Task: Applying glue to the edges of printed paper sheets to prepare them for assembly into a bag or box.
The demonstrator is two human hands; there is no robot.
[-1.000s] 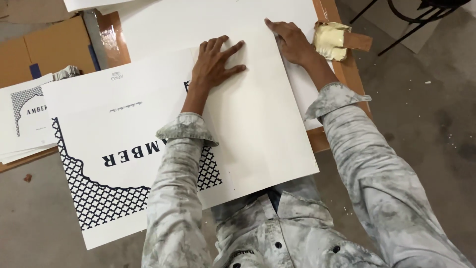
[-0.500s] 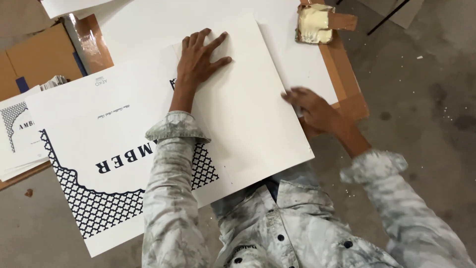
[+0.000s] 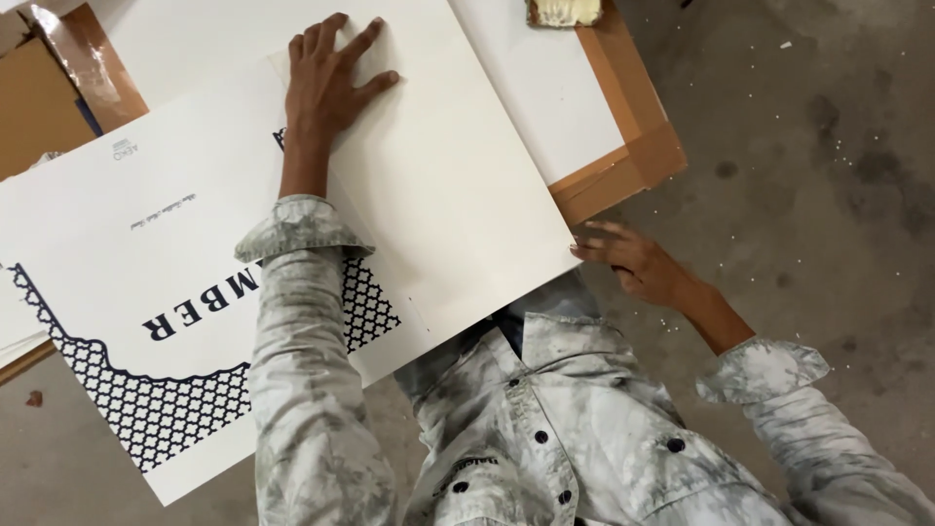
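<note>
My left hand (image 3: 326, 83) lies flat, fingers spread, on a plain white sheet (image 3: 458, 185) that covers part of a larger printed white sheet (image 3: 127, 263) with dark letters and a dark lattice border. My right hand (image 3: 638, 263) is at the near right corner of the plain sheet, fingertips touching its edge, beyond the table's corner. Whether it pinches the corner is unclear. Both sleeves are pale mottled fabric.
The sheets lie on a brown board table (image 3: 633, 146) whose corner sticks out at right. A pale sponge-like pad (image 3: 565, 10) sits at the top edge. Brown cardboard (image 3: 44, 107) lies at upper left. More printed sheets (image 3: 10, 321) lie at far left. Grey concrete floor (image 3: 828, 146) surrounds it all.
My right hand has drawn back from the sheet's far right edge, down along its right side, to its near right corner. The left hand has stayed pressed on the sheet.
</note>
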